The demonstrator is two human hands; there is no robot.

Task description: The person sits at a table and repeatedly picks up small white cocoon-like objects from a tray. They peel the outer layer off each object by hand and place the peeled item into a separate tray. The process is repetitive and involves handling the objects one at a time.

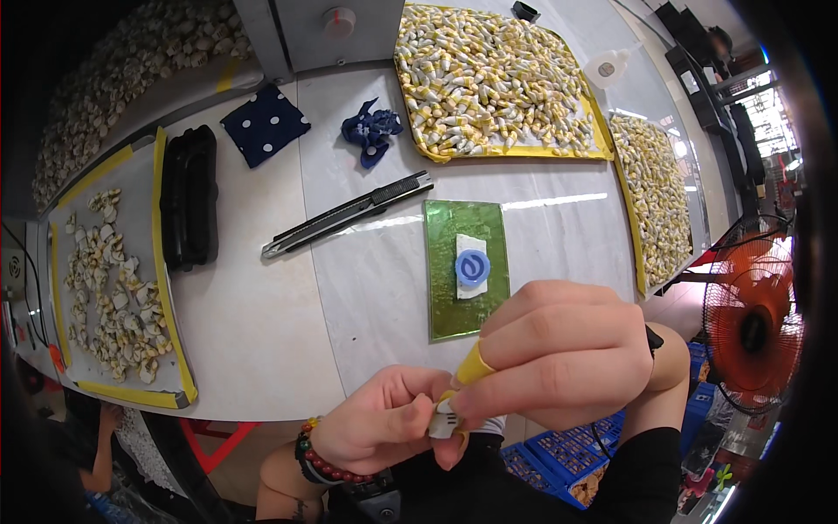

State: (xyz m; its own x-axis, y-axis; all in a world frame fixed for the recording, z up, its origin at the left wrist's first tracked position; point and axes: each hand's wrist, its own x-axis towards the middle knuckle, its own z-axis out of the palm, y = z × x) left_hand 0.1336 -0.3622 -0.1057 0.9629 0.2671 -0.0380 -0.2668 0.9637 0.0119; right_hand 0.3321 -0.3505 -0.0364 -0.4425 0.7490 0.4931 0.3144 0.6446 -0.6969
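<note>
In front of my body, both hands meet around a small white piece with dark marks and some yellow (443,421). My left hand (375,424) is closed, pinching it between thumb and fingers; a beaded bracelet circles that wrist. My right hand (559,354) is closed too, its fingertips pressed against the piece's upper side. One of its fingers wears a yellow finger cot (473,365). Just beyond the hands lies a green rectangular plate (441,306), bearing a white pad (463,291) and a small blue round cup (472,267).
A snap-off utility knife (349,214) lies behind the plate. Yellow-edged trays hold many small white-and-yellow pieces (489,83) and white ones (113,306). A black tray (189,196), dotted navy cloth (264,125), crumpled cloth (373,131), white bottle (607,67) and orange fan (752,327) surround the workspace.
</note>
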